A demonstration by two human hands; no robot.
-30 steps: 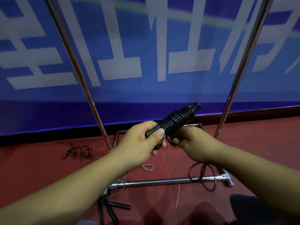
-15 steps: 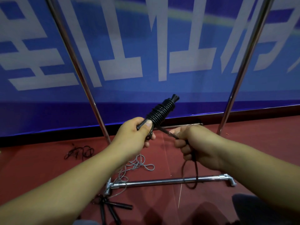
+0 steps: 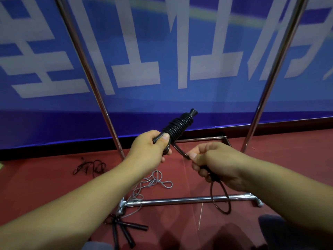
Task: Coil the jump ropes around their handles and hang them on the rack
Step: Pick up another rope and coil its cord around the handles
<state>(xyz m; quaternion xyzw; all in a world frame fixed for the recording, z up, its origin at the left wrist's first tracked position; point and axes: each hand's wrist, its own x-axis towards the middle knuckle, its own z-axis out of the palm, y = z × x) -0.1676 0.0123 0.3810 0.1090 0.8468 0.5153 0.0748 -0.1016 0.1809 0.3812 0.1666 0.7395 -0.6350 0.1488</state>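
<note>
Left hand (image 3: 149, 147) grips lower end of black coiled jump rope (image 3: 177, 126), tilted up-right before rack upright (image 3: 91, 78). Right hand (image 3: 214, 163) pinches free rope tail, loop hanging below fist.

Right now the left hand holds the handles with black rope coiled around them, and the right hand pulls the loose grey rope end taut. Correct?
Not quite. The rope end that the right hand pulls is black, not grey; the grey rope lies on the floor. The head view shows this. The left hand does hold the coiled handles.
</note>
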